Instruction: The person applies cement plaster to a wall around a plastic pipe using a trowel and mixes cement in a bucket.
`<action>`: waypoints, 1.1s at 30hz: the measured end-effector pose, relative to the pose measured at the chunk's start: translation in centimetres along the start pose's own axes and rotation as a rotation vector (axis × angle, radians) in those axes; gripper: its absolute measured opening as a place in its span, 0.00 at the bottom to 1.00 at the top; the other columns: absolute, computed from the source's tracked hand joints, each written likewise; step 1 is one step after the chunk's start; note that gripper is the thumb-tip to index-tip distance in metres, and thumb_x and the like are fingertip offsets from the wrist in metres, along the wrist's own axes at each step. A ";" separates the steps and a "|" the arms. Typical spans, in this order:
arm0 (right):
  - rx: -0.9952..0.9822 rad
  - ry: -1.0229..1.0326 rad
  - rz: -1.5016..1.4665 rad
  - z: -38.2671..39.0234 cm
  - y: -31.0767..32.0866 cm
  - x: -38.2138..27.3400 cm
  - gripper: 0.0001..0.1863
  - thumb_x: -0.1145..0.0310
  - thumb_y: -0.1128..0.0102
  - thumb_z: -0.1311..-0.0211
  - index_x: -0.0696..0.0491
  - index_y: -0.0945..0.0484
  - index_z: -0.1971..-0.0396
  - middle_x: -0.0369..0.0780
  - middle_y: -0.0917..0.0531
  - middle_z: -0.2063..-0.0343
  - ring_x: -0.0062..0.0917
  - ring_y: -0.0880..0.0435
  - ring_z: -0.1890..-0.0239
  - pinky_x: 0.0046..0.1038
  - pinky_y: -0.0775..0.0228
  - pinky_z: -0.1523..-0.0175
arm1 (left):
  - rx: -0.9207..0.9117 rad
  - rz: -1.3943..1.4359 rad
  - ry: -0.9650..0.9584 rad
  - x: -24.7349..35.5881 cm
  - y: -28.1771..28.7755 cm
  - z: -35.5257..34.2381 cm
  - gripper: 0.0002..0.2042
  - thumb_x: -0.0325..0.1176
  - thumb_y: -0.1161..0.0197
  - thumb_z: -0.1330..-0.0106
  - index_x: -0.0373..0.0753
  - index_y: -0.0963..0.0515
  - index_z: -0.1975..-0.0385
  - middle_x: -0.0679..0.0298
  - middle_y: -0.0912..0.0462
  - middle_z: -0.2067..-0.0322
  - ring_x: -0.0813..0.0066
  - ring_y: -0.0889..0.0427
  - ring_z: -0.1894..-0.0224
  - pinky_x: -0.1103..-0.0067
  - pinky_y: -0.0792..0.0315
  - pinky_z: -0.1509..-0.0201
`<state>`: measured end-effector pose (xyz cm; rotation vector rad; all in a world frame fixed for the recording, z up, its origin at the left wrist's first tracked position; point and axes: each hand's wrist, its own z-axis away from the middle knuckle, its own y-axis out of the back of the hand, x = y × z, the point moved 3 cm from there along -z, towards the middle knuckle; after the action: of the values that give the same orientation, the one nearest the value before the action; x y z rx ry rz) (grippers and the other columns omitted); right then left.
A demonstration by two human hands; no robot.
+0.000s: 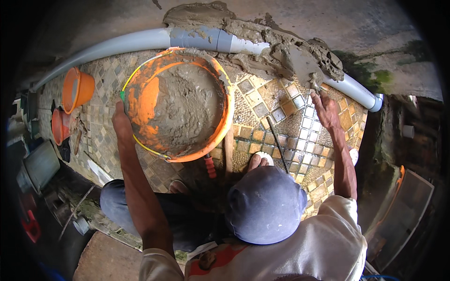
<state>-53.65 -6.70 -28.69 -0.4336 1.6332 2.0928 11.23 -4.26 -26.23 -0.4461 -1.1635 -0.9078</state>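
My left hand (121, 117) is closed on the green grip (122, 95) of a yellow bucket handle, at the left side of an orange bucket (145, 103) holding wet grey mortar (187, 103). My right hand (326, 108) is closed on a trowel (313, 82) at the upper right; its blade is smeared with mortar and touches the mortar heap (281, 56) along a grey pipe (351, 88) at the foot of the concrete wall. How far the blade extends under the mortar is hidden.
Orange tubs (77, 91) lie at left on the tiled floor (262, 100). A red-handled tool (210, 166), a wooden stick (228, 150) and a dark rod (276, 143) are below the bucket. A grey cap (265, 203) and sandalled feet show low centre. A framed panel (408, 210) leans at right.
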 end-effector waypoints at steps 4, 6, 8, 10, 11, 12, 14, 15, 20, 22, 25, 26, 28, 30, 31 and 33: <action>0.072 0.180 0.186 -1.7 -1.0 -2.1 0.29 0.43 0.57 0.20 0.58 0.23 0.58 0.50 0.19 0.81 0.40 0.19 0.82 0.46 0.26 0.73 | -0.022 -0.023 0.055 0.3 -0.6 0.6 0.27 0.51 0.52 0.20 0.30 0.23 0.42 0.57 0.15 0.51 0.66 0.14 0.54 0.69 0.22 0.46; 0.091 0.085 0.226 -1.8 -0.2 -1.5 0.27 0.45 0.56 0.20 0.58 0.23 0.56 0.51 0.18 0.80 0.42 0.17 0.81 0.46 0.26 0.73 | -0.045 0.019 0.047 0.4 -0.8 0.8 0.27 0.52 0.51 0.20 0.30 0.23 0.42 0.57 0.15 0.51 0.66 0.14 0.54 0.69 0.22 0.47; 0.110 0.059 0.293 -2.1 0.6 -1.4 0.24 0.48 0.55 0.20 0.56 0.25 0.53 0.50 0.17 0.81 0.41 0.16 0.80 0.45 0.26 0.75 | -0.017 -0.022 0.055 0.5 -0.9 0.9 0.27 0.51 0.51 0.20 0.30 0.23 0.42 0.57 0.15 0.51 0.66 0.14 0.55 0.69 0.22 0.48; 0.160 0.123 0.306 -1.4 1.0 -1.5 0.23 0.48 0.55 0.20 0.55 0.25 0.52 0.48 0.18 0.82 0.40 0.18 0.82 0.46 0.27 0.76 | -0.006 -0.050 0.051 0.5 -0.8 0.9 0.27 0.51 0.52 0.20 0.30 0.23 0.43 0.57 0.15 0.52 0.66 0.14 0.55 0.69 0.21 0.48; 0.187 0.157 0.312 -0.9 1.1 -1.8 0.23 0.48 0.55 0.20 0.54 0.25 0.52 0.47 0.19 0.83 0.39 0.19 0.83 0.46 0.27 0.76 | -0.009 -0.059 0.042 0.4 -0.6 0.8 0.27 0.51 0.52 0.20 0.30 0.23 0.43 0.57 0.15 0.52 0.66 0.14 0.55 0.69 0.21 0.49; 0.129 0.116 0.360 -0.6 1.2 -1.8 0.21 0.48 0.52 0.21 0.53 0.25 0.50 0.44 0.20 0.85 0.34 0.22 0.87 0.42 0.29 0.80 | -0.013 -0.068 0.033 0.4 -0.5 0.6 0.27 0.51 0.52 0.20 0.30 0.22 0.43 0.57 0.15 0.53 0.66 0.14 0.56 0.69 0.21 0.49; 0.140 0.222 0.472 -0.2 1.0 -2.6 0.21 0.49 0.51 0.21 0.53 0.24 0.51 0.43 0.20 0.86 0.31 0.24 0.88 0.39 0.31 0.82 | -0.013 -0.043 0.016 0.1 0.0 0.2 0.27 0.51 0.50 0.20 0.27 0.21 0.46 0.56 0.15 0.54 0.66 0.15 0.57 0.69 0.22 0.50; 0.145 0.275 0.528 0.0 0.9 -2.8 0.20 0.49 0.50 0.22 0.52 0.24 0.51 0.42 0.21 0.86 0.29 0.25 0.89 0.38 0.32 0.83 | -0.013 -0.031 0.006 0.0 0.1 0.0 0.28 0.51 0.50 0.21 0.26 0.21 0.47 0.55 0.15 0.54 0.66 0.15 0.57 0.70 0.22 0.51; 0.305 0.221 0.556 -2.8 2.7 -2.4 0.21 0.49 0.47 0.23 0.53 0.21 0.53 0.48 0.16 0.82 0.38 0.17 0.84 0.41 0.27 0.79 | -0.018 0.024 0.024 -0.4 -0.2 0.0 0.29 0.52 0.49 0.21 0.26 0.20 0.47 0.55 0.15 0.54 0.65 0.15 0.57 0.69 0.23 0.50; 0.282 0.175 0.520 -2.5 2.3 -2.8 0.22 0.49 0.47 0.24 0.54 0.21 0.53 0.52 0.15 0.79 0.44 0.14 0.80 0.44 0.24 0.75 | -0.006 -0.017 0.016 -0.7 0.4 -0.5 0.29 0.52 0.49 0.21 0.26 0.20 0.46 0.55 0.15 0.53 0.66 0.15 0.56 0.70 0.23 0.49; 0.203 0.088 0.376 -0.8 2.3 -3.7 0.25 0.46 0.50 0.23 0.56 0.20 0.51 0.56 0.14 0.75 0.52 0.12 0.70 0.49 0.22 0.65 | -0.007 -0.046 -0.003 -0.8 0.3 -0.9 0.29 0.52 0.49 0.21 0.26 0.20 0.46 0.55 0.15 0.52 0.66 0.15 0.55 0.70 0.23 0.48; 0.159 0.004 0.343 -0.1 2.3 -4.2 0.26 0.45 0.50 0.23 0.56 0.21 0.50 0.57 0.14 0.73 0.53 0.12 0.68 0.49 0.21 0.62 | 0.007 -0.058 0.008 -0.4 0.0 -0.5 0.29 0.52 0.49 0.21 0.26 0.20 0.45 0.55 0.15 0.52 0.66 0.15 0.55 0.70 0.23 0.47; 0.153 -0.095 0.185 0.9 2.3 -4.2 0.29 0.43 0.48 0.24 0.59 0.23 0.59 0.57 0.17 0.73 0.53 0.16 0.67 0.49 0.29 0.60 | -0.006 -0.031 0.023 0.0 -0.4 0.0 0.29 0.52 0.49 0.21 0.26 0.21 0.45 0.55 0.15 0.52 0.65 0.15 0.54 0.70 0.24 0.46; 0.172 -0.076 0.071 1.5 2.7 -4.0 0.29 0.43 0.48 0.23 0.60 0.24 0.59 0.57 0.17 0.73 0.52 0.16 0.68 0.48 0.29 0.60 | -0.061 0.046 0.031 0.1 -0.5 0.3 0.29 0.52 0.50 0.20 0.26 0.21 0.44 0.55 0.15 0.51 0.65 0.15 0.53 0.71 0.24 0.44; 0.187 -0.065 0.013 1.7 2.9 -4.1 0.29 0.44 0.48 0.23 0.60 0.24 0.59 0.57 0.17 0.74 0.52 0.16 0.69 0.47 0.29 0.60 | -0.056 0.049 0.029 0.0 -0.4 0.3 0.29 0.51 0.50 0.20 0.26 0.21 0.44 0.55 0.15 0.51 0.65 0.15 0.53 0.71 0.24 0.44; 0.105 -0.032 0.105 2.2 3.5 -4.5 0.28 0.46 0.52 0.22 0.57 0.24 0.44 0.54 0.12 0.68 0.50 0.11 0.63 0.47 0.20 0.54 | -0.046 0.053 0.023 0.0 -0.3 0.3 0.29 0.51 0.50 0.20 0.25 0.22 0.43 0.55 0.15 0.50 0.65 0.15 0.53 0.71 0.24 0.45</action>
<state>-51.64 -5.99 -23.02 -0.2837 1.7723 2.0655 10.82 -4.16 -26.19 -0.4999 -1.1068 -0.8933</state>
